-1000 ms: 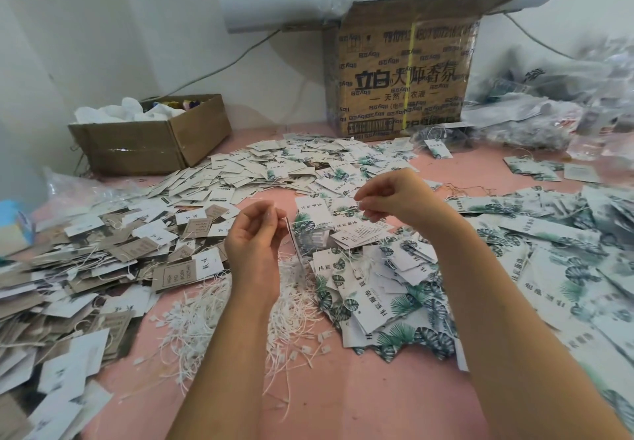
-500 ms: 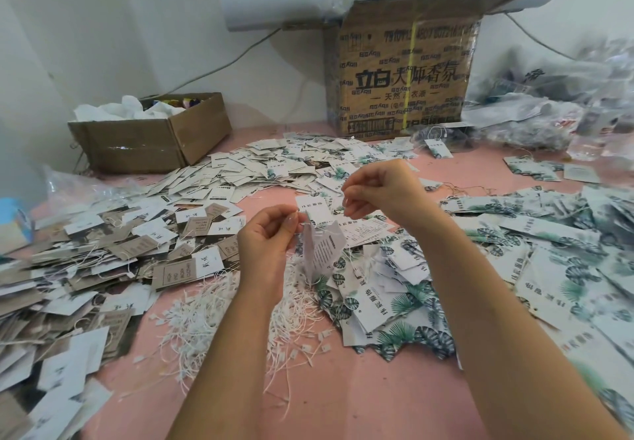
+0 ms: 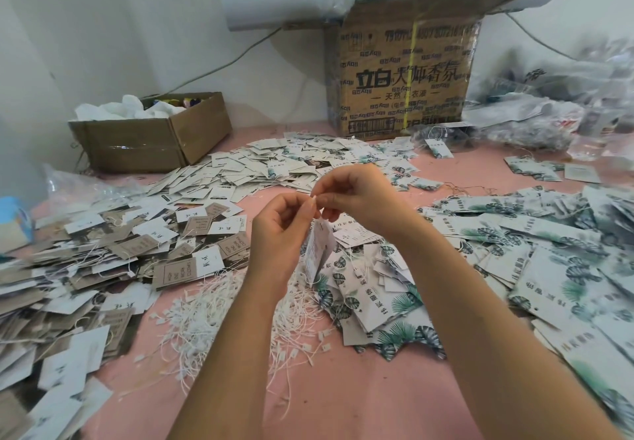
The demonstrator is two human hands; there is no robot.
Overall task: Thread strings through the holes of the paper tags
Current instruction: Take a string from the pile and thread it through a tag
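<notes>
The paper tag (image 3: 320, 251) hangs in the air at the middle of the view, above the pink tabletop (image 3: 343, 398). Its top edge is pinched between the two hands. The left hand (image 3: 283, 233) holds this top with narrow fingers, thumb against forefinger. The right hand (image 3: 358, 196) meets it from 2 o'clock, and its curled fingers pinch the same spot. Any string there is too thin for us to see. Below the tag, toward 7 o'clock, lies a heap of white strings (image 3: 206, 312). At 3 o'clock we see leaf-printed tags (image 3: 535, 244), and at 9 o'clock brown and white tags (image 3: 113, 251). At 12 o'clock stands a big carton (image 3: 401, 72), and at 10 o'clock a small open carton (image 3: 154, 141).
</notes>
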